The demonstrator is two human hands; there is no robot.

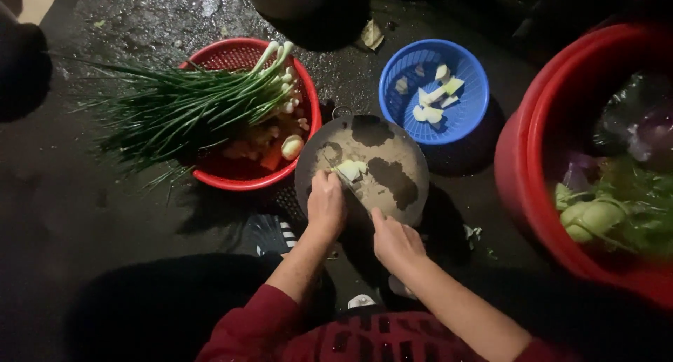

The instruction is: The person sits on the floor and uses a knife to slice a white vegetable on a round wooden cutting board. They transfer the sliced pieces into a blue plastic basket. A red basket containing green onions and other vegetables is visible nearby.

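Left hand: your left hand [327,204] presses curled fingers onto the pale vegetable pieces [349,170].
Right hand: your right hand [394,240] is closed around a knife handle.
Board: round wooden chopping board [392,151], between the red plastic basket [210,167] and blue plastic basket [468,120].

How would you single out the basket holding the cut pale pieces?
Start at the round wooden chopping board under the hands. The blue basket sits just beyond its far right edge. It is the only blue container; the basket of spring onions and the big tub are red.
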